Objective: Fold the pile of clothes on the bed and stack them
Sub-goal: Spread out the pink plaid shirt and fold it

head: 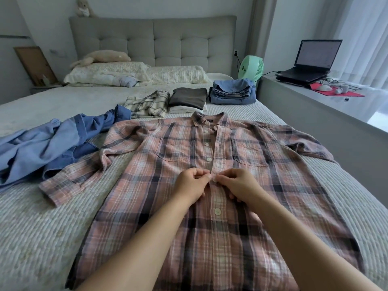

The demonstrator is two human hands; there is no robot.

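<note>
From the head view, a pink plaid shirt [210,206] lies face up and spread flat on the bed [37,238], collar toward the headboard, sleeves out to either side. Both hands meet at its placket, about halfway down. The left hand [190,183] pinches the left edge of the front opening, and the right hand [237,183] pinches the opposite edge at a button [214,179]; the fingers of both are curled tight on the cloth. The step in hand looks to be buttoning the shirt before folding it (the button below appears done up, while the placket above gapes).

Beyond the collar sit finished pieces: a folded cream plaid garment [148,105], a dark folded stack [188,99] and folded blue jeans [233,92]. A crumpled blue shirt [48,143] waits at the left, touching the plaid sleeve.

The next move likely calls for working the button through its hole, then smoothing the front and perhaps turning the shirt face down for folding.
</note>
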